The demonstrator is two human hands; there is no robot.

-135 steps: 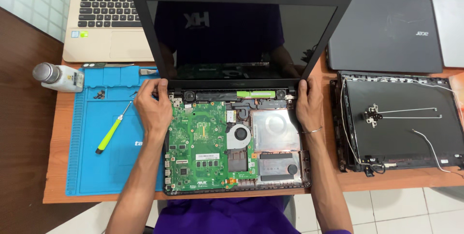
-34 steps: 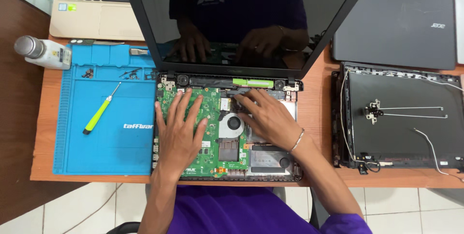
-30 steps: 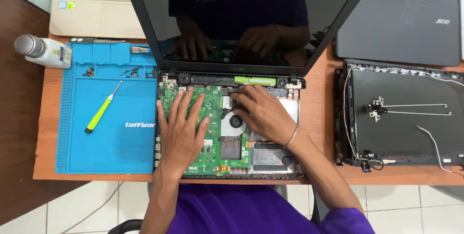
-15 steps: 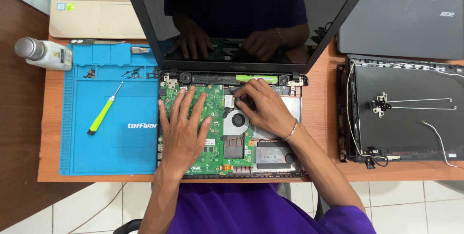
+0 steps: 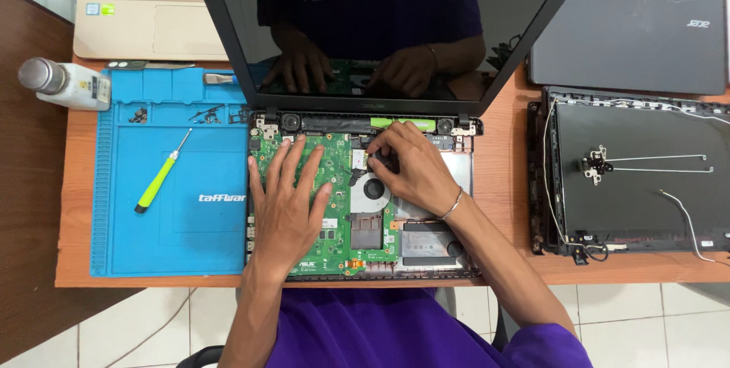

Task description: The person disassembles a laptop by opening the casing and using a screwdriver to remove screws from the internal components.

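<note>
Right at the grip, the right hand (image 5: pixel 414 166) pinches its fingertips (image 5: pixel 378 161) on a small dark part beside the round fan (image 5: pixel 372 189), close under the hinge bar; what it grasps is too small to tell. Just left, the left hand (image 5: pixel 285 204) lies flat and released on the green motherboard (image 5: pixel 334 223) of the opened laptop (image 5: pixel 456 258), whose long axis runs across the worktop (image 5: pixel 502 178); a screwdriver (image 5: pixel 161 174) rests well apart on the blue mat (image 5: pixel 175 239)

The person wears a deep purple short-sleeved shirt whose fabric fills the bottom of the view, both forearms bare below it, the left hand (image 5: pixel 285 204) without rings or a watch, the right hand (image 5: pixel 411 166) with a thin silver bangle (image 5: pixel 452 204) at its wrist.
</note>
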